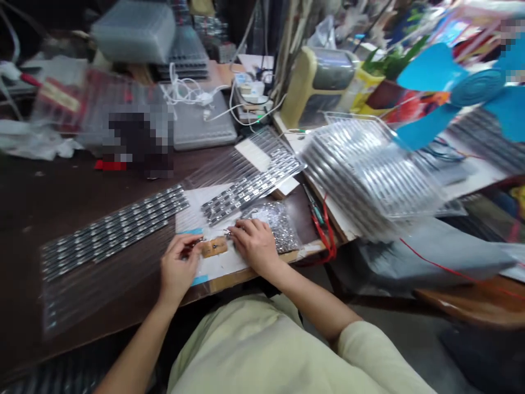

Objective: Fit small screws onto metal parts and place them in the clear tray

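Observation:
A small tan block (214, 247) with dark marks lies on a white sheet (225, 267) at the table's front edge. My left hand (180, 261) is at the block's left end, thumb and fingers pinched around something small and dark that I cannot make out. At the block's right, my right hand (255, 243) is bent with its fingertips together near small dark bits; what they hold is too small to name. A bag of small shiny metal parts (283, 227) lies just beyond my right hand. Behind the block, a clear tray (250, 183) carries rows of dark metal pieces.
To the left lies another clear ribbed tray (102, 290) with rows of dark strips. Stacked clear trays (369, 169) stand at the right, beside a blue-bladed fan (471, 87). Red-handled pliers (326, 235) hang by the table edge. White cables (200, 96) lie at the back.

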Motion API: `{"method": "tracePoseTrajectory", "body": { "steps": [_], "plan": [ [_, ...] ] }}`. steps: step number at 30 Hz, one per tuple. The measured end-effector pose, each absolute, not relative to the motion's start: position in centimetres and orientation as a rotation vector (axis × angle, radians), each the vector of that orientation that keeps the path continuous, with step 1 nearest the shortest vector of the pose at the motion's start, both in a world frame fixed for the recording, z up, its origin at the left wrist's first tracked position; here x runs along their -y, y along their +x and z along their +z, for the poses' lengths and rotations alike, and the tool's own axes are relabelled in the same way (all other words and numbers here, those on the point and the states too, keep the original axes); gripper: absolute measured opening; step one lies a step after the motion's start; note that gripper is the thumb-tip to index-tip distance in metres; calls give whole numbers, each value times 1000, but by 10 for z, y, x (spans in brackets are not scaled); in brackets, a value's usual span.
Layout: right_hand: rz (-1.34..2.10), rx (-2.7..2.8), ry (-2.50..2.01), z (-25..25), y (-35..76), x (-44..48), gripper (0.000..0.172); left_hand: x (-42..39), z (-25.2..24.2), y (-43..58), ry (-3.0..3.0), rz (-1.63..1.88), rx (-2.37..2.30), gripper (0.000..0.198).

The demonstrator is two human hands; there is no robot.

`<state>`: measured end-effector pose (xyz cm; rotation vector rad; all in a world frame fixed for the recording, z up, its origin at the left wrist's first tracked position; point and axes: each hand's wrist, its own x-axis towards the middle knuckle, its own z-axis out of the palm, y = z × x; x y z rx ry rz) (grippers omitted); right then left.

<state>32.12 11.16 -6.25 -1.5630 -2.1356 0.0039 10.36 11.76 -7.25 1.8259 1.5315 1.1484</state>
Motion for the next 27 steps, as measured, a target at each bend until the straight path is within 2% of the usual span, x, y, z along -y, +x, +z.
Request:
{"method": "tracePoseTrajectory", "body": {
  "steps": [5, 8, 11, 14, 17, 18, 21, 22, 27],
  "plan": [
    [-178, 1663, -2161, -50, 414, -114, 31, -117, -74, 103, 1815, 1124, -1527, 22],
    [-225, 1680, -2451, -58, 449, -121, 37, -119, -74, 105, 1755, 1117, -1527, 23],
    [-216, 1725, -2520, -65, 458, -125, 39, -118, -69, 110, 1472, 1168, -1476, 27],
    [-172, 1647, -2387, -59, 453, -118, 38, -115, -57, 117, 1040, 1167, -1289, 36],
    [-150, 1472, -1950, -40, 433, -98, 39, -112, -42, 125, 818, 1133, -1123, 39],
    [-43, 1513, -1778, -33, 422, -88, 38, -111, -38, 127, 784, 1133, -1097, 39],
    [647, 1904, -1313, -18, 380, -61, 30, -108, -30, 132, 736, 1164, -1068, 37],
    [765, 1930, -1239, -16, 367, -55, 30, -106, -29, 133, 735, 1181, -1064, 36],
    [879, 1851, -1206, -20, 338, -54, 29, -101, -26, 134, 778, 1211, -1060, 30]
  ]
}}
